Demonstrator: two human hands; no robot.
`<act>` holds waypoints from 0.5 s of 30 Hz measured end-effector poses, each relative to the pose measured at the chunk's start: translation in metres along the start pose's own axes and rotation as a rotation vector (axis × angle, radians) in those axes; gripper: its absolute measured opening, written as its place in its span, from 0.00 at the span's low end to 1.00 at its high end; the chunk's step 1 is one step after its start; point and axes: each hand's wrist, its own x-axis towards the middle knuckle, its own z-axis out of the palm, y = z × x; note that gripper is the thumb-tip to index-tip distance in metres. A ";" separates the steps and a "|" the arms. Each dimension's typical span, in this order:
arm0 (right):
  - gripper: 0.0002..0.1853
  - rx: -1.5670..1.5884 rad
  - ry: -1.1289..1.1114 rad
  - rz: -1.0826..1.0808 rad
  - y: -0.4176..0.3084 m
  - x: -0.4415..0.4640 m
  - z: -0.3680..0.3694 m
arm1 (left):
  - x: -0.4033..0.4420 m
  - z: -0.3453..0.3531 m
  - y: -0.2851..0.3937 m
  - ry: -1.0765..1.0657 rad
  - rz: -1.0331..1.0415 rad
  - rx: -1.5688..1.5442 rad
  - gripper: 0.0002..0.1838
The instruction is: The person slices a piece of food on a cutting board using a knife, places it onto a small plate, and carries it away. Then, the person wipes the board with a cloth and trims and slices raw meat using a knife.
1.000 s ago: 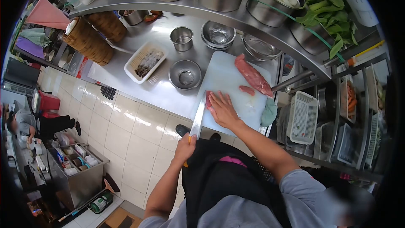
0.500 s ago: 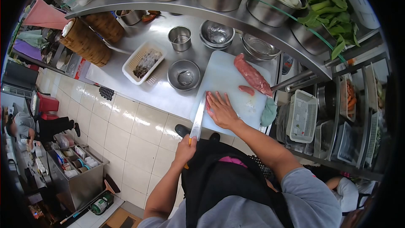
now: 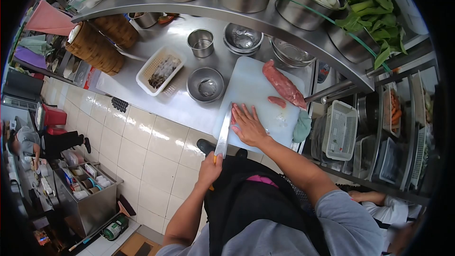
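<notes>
My left hand (image 3: 209, 169) is wrapped around the yellow handle of a long kitchen knife (image 3: 223, 135). The blade points away from me along the left side of a cut piece of raw meat (image 3: 233, 116). Over that piece my right hand (image 3: 249, 127) lies flat with fingers spread, covering most of it. Both are at the lower left of a white cutting board (image 3: 246, 78). Farther up the board rest a large raw meat chunk (image 3: 284, 84) and a small meat slice (image 3: 277, 101). A green cloth (image 3: 302, 127) lies at the board's right edge.
Left of the board stand a metal bowl (image 3: 205, 85), a metal pot (image 3: 200, 42) and a white basket of seafood (image 3: 161, 71). A steel shelf (image 3: 222, 10) with food containers spans above the counter. Racks with baskets (image 3: 340, 130) are on the right. Another person (image 3: 28, 140) stands far left.
The knife and both hands stay almost in the same place, with only a slight shift. A person's arm at the lower right has moved.
</notes>
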 end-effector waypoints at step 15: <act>0.41 0.008 -0.011 0.003 -0.001 0.001 -0.003 | 0.031 0.009 0.020 0.035 0.026 -0.012 0.21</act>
